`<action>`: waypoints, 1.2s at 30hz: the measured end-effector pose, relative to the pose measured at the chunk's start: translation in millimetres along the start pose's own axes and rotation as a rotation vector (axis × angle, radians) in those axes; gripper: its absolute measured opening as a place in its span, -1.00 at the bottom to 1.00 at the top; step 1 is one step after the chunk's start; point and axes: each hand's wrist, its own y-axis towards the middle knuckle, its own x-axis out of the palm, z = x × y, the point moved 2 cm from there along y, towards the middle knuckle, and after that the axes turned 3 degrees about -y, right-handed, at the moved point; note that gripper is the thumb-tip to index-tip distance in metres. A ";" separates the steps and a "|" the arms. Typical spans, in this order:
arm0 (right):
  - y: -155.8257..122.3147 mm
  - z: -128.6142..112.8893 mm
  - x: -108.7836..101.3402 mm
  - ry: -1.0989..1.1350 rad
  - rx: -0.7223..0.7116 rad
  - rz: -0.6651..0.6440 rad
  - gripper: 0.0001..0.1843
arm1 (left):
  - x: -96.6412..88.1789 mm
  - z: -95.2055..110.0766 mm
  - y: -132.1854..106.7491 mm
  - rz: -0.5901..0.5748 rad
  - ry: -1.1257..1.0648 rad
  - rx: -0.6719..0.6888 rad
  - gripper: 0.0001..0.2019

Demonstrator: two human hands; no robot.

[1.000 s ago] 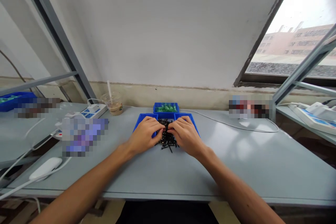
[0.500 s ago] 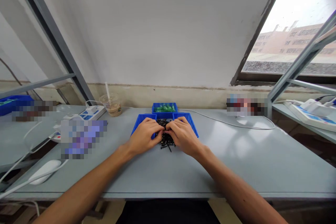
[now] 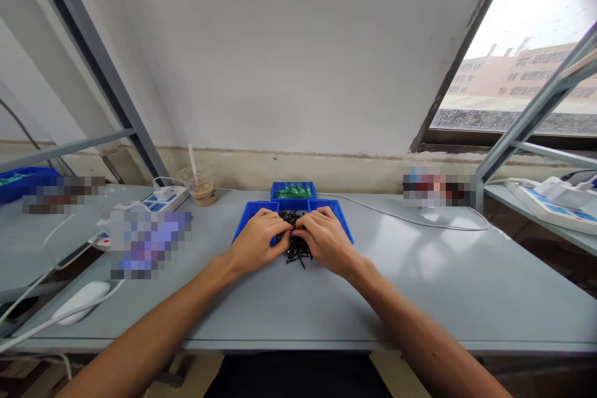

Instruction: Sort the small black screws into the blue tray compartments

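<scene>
your left hand [image 3: 261, 237] and right hand [image 3: 329, 239] nearly meet over the black screws [image 3: 298, 255], pile's right under your fingertips, can't tell if either hand's fingers are closed on one. grey table [image 3: 280, 314] all round, blue bins [image 3: 345, 224] just beside your fingers, a back bin [image 3: 274, 190] of green bits [image 3: 297, 190] beyond them, then a pale wall [image 3: 280, 62]. window [image 3: 517, 74] far to their right, drink cup [image 3: 204, 191] to their left.

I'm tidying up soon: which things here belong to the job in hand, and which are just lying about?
Job in hand: black screw-like pieces between left hand and right hand; blue bins; green pieces, probably.

Lying about, apparently: drink cup; power strip; white oval device.
</scene>
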 end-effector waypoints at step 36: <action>-0.3 -1.4 -2.2 -0.051 -0.032 -0.008 -0.74 | -1.0 1.5 0.6 0.006 -0.002 0.007 -0.83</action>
